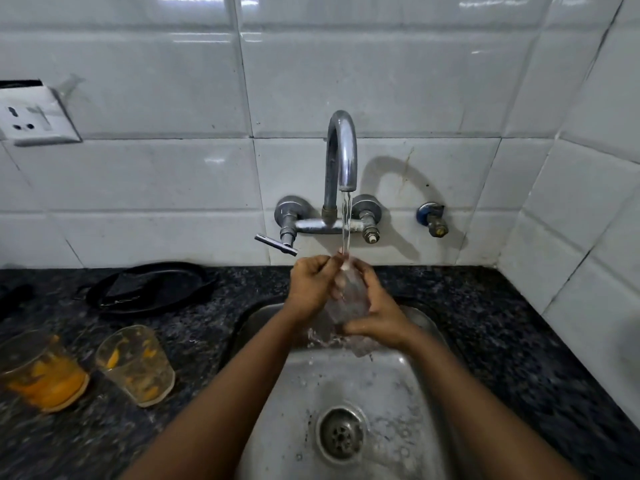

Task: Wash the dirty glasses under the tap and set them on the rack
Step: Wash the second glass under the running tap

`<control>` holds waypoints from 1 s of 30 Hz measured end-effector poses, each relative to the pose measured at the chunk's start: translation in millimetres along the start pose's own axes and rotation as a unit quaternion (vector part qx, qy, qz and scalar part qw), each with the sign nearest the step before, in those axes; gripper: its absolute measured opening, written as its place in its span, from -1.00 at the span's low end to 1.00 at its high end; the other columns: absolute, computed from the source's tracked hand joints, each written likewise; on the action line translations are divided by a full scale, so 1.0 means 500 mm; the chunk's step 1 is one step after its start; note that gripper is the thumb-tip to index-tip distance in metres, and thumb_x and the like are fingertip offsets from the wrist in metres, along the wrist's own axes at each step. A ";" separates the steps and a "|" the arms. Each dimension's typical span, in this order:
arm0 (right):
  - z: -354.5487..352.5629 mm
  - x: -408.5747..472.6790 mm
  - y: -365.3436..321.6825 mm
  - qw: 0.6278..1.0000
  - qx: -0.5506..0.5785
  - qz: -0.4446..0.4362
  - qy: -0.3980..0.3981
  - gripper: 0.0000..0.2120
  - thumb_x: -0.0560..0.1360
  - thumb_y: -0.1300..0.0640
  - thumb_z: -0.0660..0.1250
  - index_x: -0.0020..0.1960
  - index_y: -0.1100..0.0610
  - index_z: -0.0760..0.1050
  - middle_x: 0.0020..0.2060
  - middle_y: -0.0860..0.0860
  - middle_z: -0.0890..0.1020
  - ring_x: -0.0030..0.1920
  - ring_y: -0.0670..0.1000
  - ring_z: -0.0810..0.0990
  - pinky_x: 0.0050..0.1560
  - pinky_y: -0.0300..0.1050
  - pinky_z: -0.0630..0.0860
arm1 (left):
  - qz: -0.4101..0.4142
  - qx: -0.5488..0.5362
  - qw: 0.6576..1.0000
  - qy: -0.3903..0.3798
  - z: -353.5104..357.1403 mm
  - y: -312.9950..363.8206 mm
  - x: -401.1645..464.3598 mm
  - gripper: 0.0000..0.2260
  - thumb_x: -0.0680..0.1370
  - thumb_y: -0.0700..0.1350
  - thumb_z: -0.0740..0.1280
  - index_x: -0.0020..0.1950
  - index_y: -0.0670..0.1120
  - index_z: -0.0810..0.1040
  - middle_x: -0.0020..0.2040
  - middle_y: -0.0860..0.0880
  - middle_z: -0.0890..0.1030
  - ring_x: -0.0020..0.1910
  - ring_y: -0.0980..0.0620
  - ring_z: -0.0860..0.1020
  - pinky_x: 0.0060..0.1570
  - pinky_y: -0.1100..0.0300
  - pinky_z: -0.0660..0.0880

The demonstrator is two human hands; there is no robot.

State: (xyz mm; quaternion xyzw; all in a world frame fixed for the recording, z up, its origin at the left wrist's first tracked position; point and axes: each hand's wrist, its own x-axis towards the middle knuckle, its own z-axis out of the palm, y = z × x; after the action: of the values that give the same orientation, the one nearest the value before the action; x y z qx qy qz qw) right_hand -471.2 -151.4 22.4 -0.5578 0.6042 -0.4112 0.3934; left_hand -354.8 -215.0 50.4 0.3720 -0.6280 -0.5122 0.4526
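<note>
Over the stainless-steel sink basin (346, 382), under the curved chrome wall tap (341, 150), a clear drinking glass (346, 296) is held tilted with its rim toward the falling stream of water (346, 220). The right hand (381, 313) wraps around the lower side and base of the glass, fingers curled under it. The left hand (311, 285) closes on the upper part near the rim, with its fingers reaching to the mouth of the glass; whether they go inside cannot be told through the water and blur. Water splashes off the glass and drops into the basin just below the hands, above the round metal drain (341, 434).

On the dark speckled stone counter (485, 323) left of the sink stand two more clear glasses, both upright and close together but apart. The nearer-to-sink dirty glass (136, 363) has orange bits stuck to its inside wall. The outer dirty glass (43, 372), at the left edge of the view, holds a thicker layer of orange residue at its bottom. Behind them lies a black oval tray (152, 289) against the white tiled wall (415, 81), and a white electrical socket (34, 116) is fixed to the tiles above. The tap's lever handle (275, 244) sticks out to the left of the stream.
</note>
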 end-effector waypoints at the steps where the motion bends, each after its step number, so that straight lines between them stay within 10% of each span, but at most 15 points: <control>1: -0.008 -0.007 0.004 0.993 0.111 0.024 -0.037 -0.08 0.08 0.12 0.58 0.32 -0.17 0.21 0.27 0.07 0.47 0.19 0.11 0.53 0.09 0.09 0.57 | -0.003 -0.033 0.999 0.002 -0.003 0.004 -0.003 -0.63 0.56 -0.10 0.26 -0.46 -0.12 0.42 -0.66 0.05 0.43 -0.67 0.20 0.35 -0.58 0.39 0.35; 4: -0.007 -0.028 -0.013 0.977 0.189 0.077 -0.065 -0.22 0.25 0.35 0.50 0.33 -0.04 0.23 0.18 0.14 0.51 0.04 0.12 0.58 -0.20 -0.08 0.60 | -0.004 -0.050 0.998 0.040 -0.001 -0.002 -0.006 -0.60 0.52 -0.11 0.34 -0.51 -0.11 0.34 -0.65 0.08 0.34 -0.65 0.17 0.27 -0.58 0.36 0.29; 7: 0.032 -0.035 -0.041 0.986 -0.144 0.038 0.072 -0.11 0.27 0.20 0.52 0.43 0.03 0.07 0.12 0.05 0.52 0.02 0.06 0.59 -0.11 -0.07 0.58 | -0.045 0.046 0.997 0.052 0.015 0.003 -0.001 -0.63 0.48 -0.04 0.37 -0.48 -0.10 0.39 -0.54 -0.04 0.38 -0.54 0.06 0.34 -0.41 0.22 0.36; 10: 0.075 -0.048 -0.044 0.898 -0.403 0.008 0.175 -0.01 0.30 0.00 0.47 0.49 0.08 -0.12 0.34 0.15 0.33 0.20 0.17 0.49 0.10 0.02 0.49 | -0.046 0.124 0.984 0.118 0.035 0.014 0.005 -0.57 0.47 0.00 0.37 -0.55 -0.06 0.33 -0.58 -0.02 0.31 -0.54 0.05 0.28 -0.42 0.20 0.28; 13: 0.044 -0.045 -0.030 0.988 -0.110 0.029 0.106 -0.03 0.21 0.11 0.55 0.46 0.08 0.07 0.25 0.11 0.47 0.11 0.13 0.57 0.01 0.04 0.58 | -0.029 0.019 0.996 0.079 0.025 0.020 0.010 -0.61 0.43 -0.07 0.42 -0.52 -0.05 0.33 -0.61 0.06 0.31 -0.59 0.10 0.26 -0.48 0.28 0.29; 16: 0.004 -0.048 -0.016 0.963 0.247 0.108 -0.020 -0.24 0.21 0.29 0.52 0.33 0.17 0.28 0.06 0.21 0.59 -0.19 0.08 0.67 -0.22 0.01 0.63 | -0.061 -0.127 0.990 0.022 0.001 0.022 0.011 -0.67 0.42 -0.09 0.44 -0.47 -0.07 0.37 -0.56 0.02 0.36 -0.55 0.06 0.29 -0.46 0.25 0.33; 18: 0.016 -0.053 -0.020 0.971 0.204 0.126 -0.006 -0.30 0.23 0.27 0.50 0.30 0.14 0.30 0.03 0.20 0.61 -0.22 0.09 0.67 -0.23 0.00 0.62 | -0.060 -0.055 0.997 0.017 0.007 0.019 0.013 -0.65 0.45 -0.08 0.41 -0.48 -0.08 0.37 -0.54 -0.01 0.36 -0.55 0.07 0.30 -0.48 0.26 0.33; 20: 0.039 -0.053 -0.038 0.987 -0.086 0.108 0.083 -0.37 0.28 0.20 0.50 0.26 0.14 0.29 0.03 0.15 0.58 -0.09 0.13 0.63 -0.19 -0.05 0.58 | -0.060 0.110 0.991 0.040 0.024 0.022 0.014 -0.64 0.47 -0.03 0.38 -0.48 -0.10 0.40 -0.52 -0.02 0.39 -0.53 0.07 0.35 -0.44 0.26 0.35; 22: 0.059 -0.053 -0.041 0.927 -0.330 0.070 0.165 -0.27 0.28 0.06 0.50 0.31 0.16 0.21 0.10 0.14 0.54 0.06 0.17 0.58 -0.08 -0.07 0.50 | -0.056 0.165 0.982 0.079 0.033 0.021 0.013 -0.63 0.47 0.00 0.37 -0.48 -0.12 0.41 -0.52 -0.04 0.39 -0.51 0.04 0.36 -0.41 0.23 0.34; 25: 0.033 -0.043 -0.021 0.993 -0.030 0.094 0.069 -0.27 0.21 0.15 0.56 0.28 0.18 0.31 0.07 0.14 0.60 -0.01 0.16 0.63 -0.12 0.01 0.61 | -0.041 0.043 0.997 0.038 0.021 0.014 0.007 -0.66 0.45 -0.02 0.40 -0.44 -0.11 0.40 -0.51 -0.05 0.37 -0.53 0.04 0.34 -0.49 0.25 0.34; 27: 0.016 -0.047 -0.006 0.964 0.229 0.138 -0.014 -0.35 0.20 0.27 0.54 0.25 0.23 0.41 0.04 0.23 0.63 -0.07 0.16 0.66 -0.15 0.11 0.62 | -0.051 -0.048 0.998 0.002 0.008 0.006 0.003 -0.63 0.43 -0.04 0.43 -0.49 -0.08 0.36 -0.53 -0.03 0.33 -0.55 0.05 0.29 -0.47 0.25 0.32; 30: 0.030 -0.055 -0.023 0.963 0.217 0.157 0.020 -0.48 0.31 0.33 0.47 0.22 0.23 0.39 -0.06 0.18 0.63 -0.25 0.08 0.66 -0.31 -0.08 0.63 | -0.061 -0.006 0.998 0.000 0.016 0.000 0.004 -0.62 0.44 -0.05 0.43 -0.52 -0.06 0.37 -0.57 0.01 0.38 -0.58 0.08 0.34 -0.44 0.24 0.36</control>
State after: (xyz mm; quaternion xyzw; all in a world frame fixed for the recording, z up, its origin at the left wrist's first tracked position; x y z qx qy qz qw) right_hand -451.2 -125.6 28.5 -0.3490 0.5883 -0.4770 0.5519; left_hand -362.8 -214.7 50.1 0.4069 -0.6008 -0.5429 0.4227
